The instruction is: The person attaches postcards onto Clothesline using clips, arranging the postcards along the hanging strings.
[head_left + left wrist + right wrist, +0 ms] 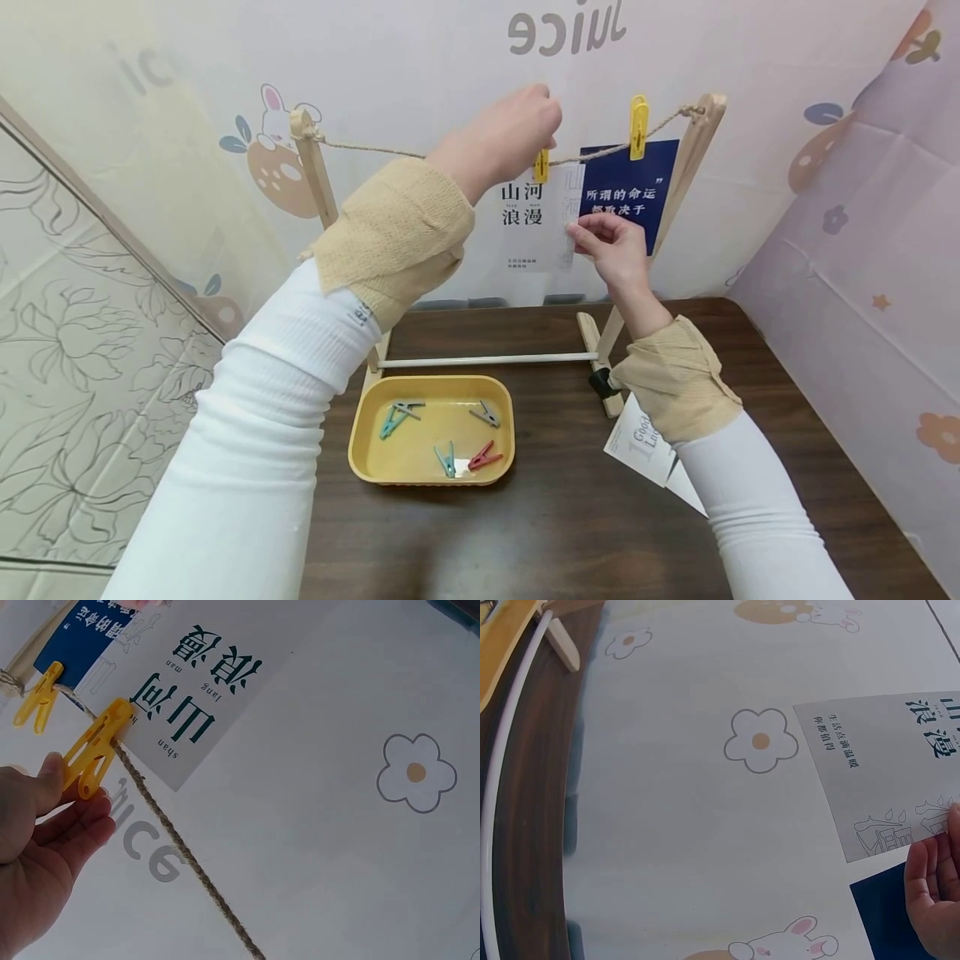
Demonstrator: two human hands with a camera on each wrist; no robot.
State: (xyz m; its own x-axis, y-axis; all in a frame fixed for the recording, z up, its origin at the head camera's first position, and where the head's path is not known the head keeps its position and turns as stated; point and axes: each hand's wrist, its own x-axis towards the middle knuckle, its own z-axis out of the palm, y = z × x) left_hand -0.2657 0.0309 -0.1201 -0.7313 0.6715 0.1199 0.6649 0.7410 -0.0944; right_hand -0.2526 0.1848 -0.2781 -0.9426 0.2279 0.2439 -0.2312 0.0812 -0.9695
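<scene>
We're apparently pegging the white card (532, 239) to the rope (192, 859), left grip (506, 133) pinching its yellow clip (106, 731), right grip (618, 252) its edge (gentle release seems needed next).

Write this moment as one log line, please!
left hand: pinches yellow clip on rope | right hand: holds white card | blue card: hangs from other yellow clip | yellow tray: coloured clips inside

Hanging white card (528, 240) reads "山河浪漫"; backdrop (420, 75) reads "Juice".
</scene>
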